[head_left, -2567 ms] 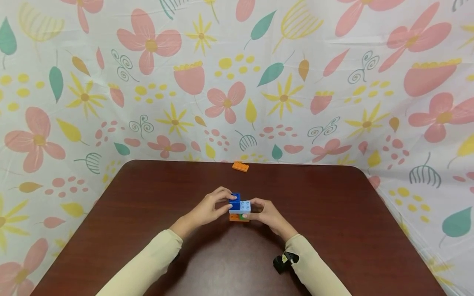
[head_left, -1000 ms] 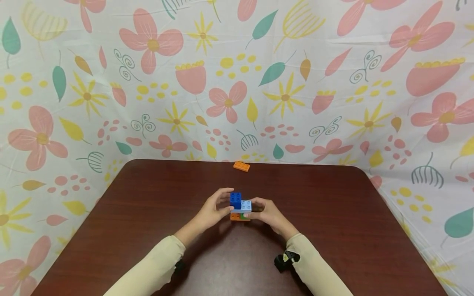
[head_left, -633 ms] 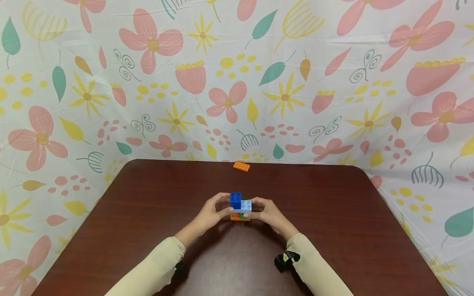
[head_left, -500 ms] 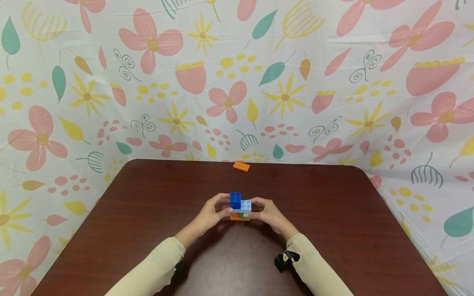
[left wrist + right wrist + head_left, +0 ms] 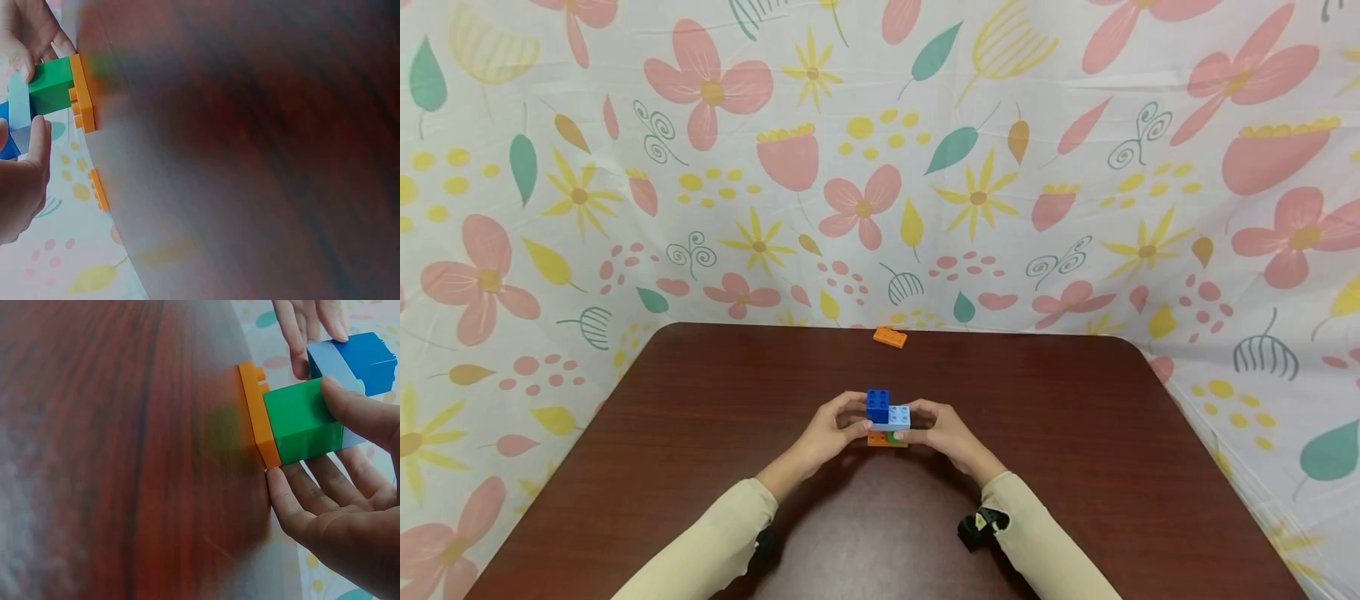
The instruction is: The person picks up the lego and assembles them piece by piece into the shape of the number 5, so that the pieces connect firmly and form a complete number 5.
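Observation:
A small stack of toy building bricks stands on the table before me. Its base is a flat orange brick (image 5: 256, 415); above that come a green brick (image 5: 303, 419), a light blue brick (image 5: 898, 417) overhanging to the left, and a dark blue brick (image 5: 877, 406) on the light blue one's left end. My left hand (image 5: 829, 429) pinches the overhanging end of the light blue brick from the left, thumb in front. From the right, my right hand (image 5: 943, 433) holds the stack with its thumb across the green and light blue bricks; its other fingers are partly hidden behind.
Another flat orange brick (image 5: 890, 337) lies at the far edge of the brown table (image 5: 1037, 417). A flower-patterned cloth (image 5: 977, 125) hangs behind the table. A black camera device (image 5: 976, 531) is strapped at the right sleeve's cuff.
My left fingers were on top of the dark blue brick; they have lifted off and come down to the stack's left side. My right hand has stayed in place.

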`<state>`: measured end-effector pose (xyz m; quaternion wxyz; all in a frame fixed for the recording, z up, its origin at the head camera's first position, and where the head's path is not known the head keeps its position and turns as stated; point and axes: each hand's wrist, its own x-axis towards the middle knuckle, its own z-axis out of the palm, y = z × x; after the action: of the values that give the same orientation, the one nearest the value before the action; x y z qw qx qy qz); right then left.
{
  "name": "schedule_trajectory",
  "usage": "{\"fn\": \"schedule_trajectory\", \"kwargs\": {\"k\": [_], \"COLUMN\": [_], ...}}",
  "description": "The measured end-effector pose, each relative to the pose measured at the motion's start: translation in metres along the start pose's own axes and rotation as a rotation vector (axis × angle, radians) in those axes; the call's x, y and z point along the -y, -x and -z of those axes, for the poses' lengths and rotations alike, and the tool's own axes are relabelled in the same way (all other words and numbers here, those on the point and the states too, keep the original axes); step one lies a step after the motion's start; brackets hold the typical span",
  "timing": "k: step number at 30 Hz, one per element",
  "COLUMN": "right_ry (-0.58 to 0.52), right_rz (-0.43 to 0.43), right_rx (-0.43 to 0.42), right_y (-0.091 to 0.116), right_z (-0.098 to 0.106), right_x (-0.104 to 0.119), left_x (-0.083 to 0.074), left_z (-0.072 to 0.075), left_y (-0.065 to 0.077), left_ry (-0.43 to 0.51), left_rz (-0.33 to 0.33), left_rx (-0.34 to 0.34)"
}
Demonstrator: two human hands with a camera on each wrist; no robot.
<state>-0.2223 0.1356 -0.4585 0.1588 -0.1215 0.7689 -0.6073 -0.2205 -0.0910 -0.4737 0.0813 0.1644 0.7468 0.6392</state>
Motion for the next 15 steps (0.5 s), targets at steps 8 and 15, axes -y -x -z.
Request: {"fn": "schedule_trajectory", "kwargs": {"k": [8, 15], "right_ry": [0.051, 0.111], "right_rz": [0.024, 0.082], "right_rx": [0.016, 0.029], "right_y": [-0.003, -0.014], "right_z": [0.002, 0.006], "right_x": [-0.005, -0.025], "left_x": [0.002, 0.005], "left_z": [0.0, 0.0], "left_y": [0.0, -0.002], "left_ry": [0.013, 0.026], "left_rz": [-0.003, -0.002], "left_rx": [0.003, -0.005]}}
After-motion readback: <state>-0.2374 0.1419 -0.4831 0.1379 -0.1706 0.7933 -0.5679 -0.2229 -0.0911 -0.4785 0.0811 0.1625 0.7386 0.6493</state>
